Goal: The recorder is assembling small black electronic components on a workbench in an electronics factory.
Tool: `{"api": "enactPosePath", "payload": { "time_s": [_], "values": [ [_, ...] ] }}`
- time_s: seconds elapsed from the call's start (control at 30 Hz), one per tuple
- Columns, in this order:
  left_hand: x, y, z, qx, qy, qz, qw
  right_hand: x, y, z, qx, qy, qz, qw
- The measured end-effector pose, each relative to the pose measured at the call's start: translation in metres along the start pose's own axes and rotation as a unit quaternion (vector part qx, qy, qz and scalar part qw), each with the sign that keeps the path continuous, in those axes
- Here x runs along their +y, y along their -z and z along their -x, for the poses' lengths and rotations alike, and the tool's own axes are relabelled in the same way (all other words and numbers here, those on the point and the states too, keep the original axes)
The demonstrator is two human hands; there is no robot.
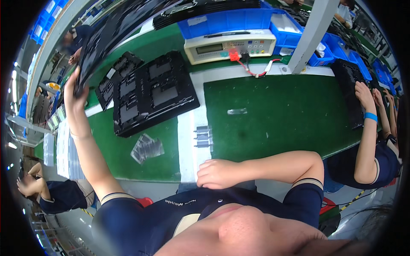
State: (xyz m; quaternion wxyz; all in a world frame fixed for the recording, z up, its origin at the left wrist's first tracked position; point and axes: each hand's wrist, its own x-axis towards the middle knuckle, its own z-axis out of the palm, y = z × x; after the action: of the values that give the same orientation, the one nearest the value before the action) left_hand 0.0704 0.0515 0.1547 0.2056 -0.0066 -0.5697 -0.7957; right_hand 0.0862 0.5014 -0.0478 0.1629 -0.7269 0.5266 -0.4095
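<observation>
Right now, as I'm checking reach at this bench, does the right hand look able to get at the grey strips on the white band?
Probably yes: the right hand is at the near edge of the green bench, close to the grey strips, and nothing visible lies between them.

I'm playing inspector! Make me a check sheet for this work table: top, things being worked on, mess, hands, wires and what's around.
Surface: green tabletop, crossed by a white band.
Things worked on: a raised black panel; a thick black block with grey rectangles lies on the table.
Clutter: overlapping clear strips; one lone strip.
Hands: left hand grips the raised panel's edge; right hand is loosely curled near the front edge, nothing seen in it.
Cables: red lead at the cream test meter.
Surroundings: blue bin behind the meter; co-worker's hand at right.
</observation>
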Motion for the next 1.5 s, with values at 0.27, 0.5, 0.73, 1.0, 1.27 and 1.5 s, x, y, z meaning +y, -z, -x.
{"api": "enactPosePath", "payload": {
  "time_s": [0.27, 0.5, 0.73, 1.0, 1.27, 1.5],
  "values": [
    [-0.052, 0.035, 0.127, 0.117, 0.039, -0.082, 0.989, 0.000, -0.002, -0.007, 0.002, -0.008, 0.049, 0.999],
    [-0.097, 0.026, 0.117, 0.109, 0.070, -0.111, 0.985, -0.010, -0.003, -0.010, 0.015, -0.020, 0.119, 0.993],
    [-0.123, 0.053, 0.103, 0.140, 0.091, -0.402, 0.901, -0.016, 0.006, -0.001, 0.117, -0.115, 0.304, 0.938],
    [-0.131, 0.054, 0.097, 0.072, 0.158, -0.271, 0.947, -0.026, 0.010, 0.000, -0.005, -0.221, 0.279, 0.934],
    [-0.141, 0.035, 0.098, 0.146, 0.074, -0.332, 0.929, -0.032, -0.013, 0.000, 0.081, 0.000, 0.304, 0.949],
    [-0.133, 0.038, 0.103, 0.091, 0.095, -0.337, 0.932, -0.025, 0.011, -0.008, 0.046, 0.000, 0.284, 0.958]
  ]
}}
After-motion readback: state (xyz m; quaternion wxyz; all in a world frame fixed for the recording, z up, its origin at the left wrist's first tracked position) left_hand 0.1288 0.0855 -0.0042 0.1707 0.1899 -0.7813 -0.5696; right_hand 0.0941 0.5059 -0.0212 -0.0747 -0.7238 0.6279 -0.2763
